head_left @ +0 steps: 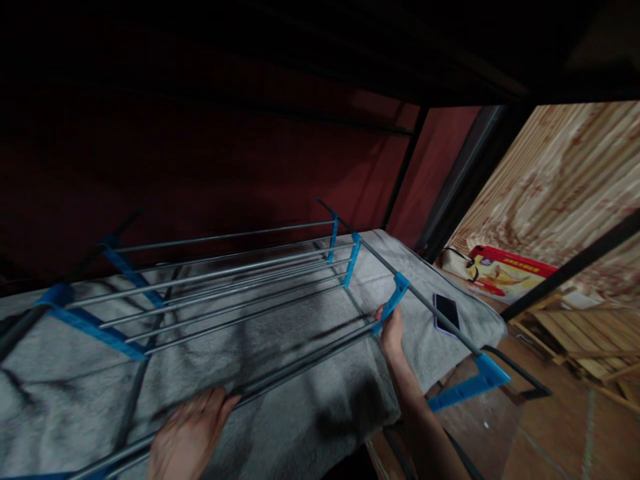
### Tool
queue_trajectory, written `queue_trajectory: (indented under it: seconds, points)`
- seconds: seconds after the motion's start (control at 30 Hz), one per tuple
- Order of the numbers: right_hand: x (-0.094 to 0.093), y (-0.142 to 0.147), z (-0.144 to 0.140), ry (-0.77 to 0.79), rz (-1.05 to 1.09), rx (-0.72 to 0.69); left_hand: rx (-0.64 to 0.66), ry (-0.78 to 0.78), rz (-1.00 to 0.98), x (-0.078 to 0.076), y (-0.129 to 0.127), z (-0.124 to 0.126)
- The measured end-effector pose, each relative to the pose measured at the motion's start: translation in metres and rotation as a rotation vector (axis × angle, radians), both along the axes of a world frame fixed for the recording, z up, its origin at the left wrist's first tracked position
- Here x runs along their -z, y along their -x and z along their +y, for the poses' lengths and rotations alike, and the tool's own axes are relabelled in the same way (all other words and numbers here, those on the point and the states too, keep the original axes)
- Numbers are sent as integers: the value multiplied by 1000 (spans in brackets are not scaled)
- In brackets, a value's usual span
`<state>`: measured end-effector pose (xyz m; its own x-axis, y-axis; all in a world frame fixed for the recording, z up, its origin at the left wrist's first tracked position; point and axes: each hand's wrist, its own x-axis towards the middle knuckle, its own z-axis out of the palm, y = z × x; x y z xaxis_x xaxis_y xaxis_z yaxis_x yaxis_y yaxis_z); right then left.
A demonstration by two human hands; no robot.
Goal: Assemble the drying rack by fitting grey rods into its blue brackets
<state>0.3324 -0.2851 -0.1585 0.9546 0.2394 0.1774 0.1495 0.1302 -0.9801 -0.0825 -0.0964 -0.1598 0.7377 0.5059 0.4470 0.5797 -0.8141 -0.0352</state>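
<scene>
A bed (60, 427) covered by a grey blanket (300, 400) carries a metal rack (225, 280) with blue brackets; a dark phone (447, 312) lies near its right edge.

Two bare hands in view, no gloves. Left hand (187, 433): cut off by the lower frame edge at the wrist; fingers blurred; no ring or watch can be made out. Right hand (391, 331): seen with a long stretch of forearm, bare to the frame edge, no sleeve, no wristband or watch showing. Lighting dim; finer detail not readable.
</scene>
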Motion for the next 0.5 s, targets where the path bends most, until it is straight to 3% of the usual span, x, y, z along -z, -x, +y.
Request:
queue_trajectory:
  seconds: [0.27,0.5]
  points:
    - [11,-4,6,-30,-20,52,58,-9,-6,-16,-2,-3]
    - [11,-5,0,-14,-28,52,3,164,59,-29,-10,-14]
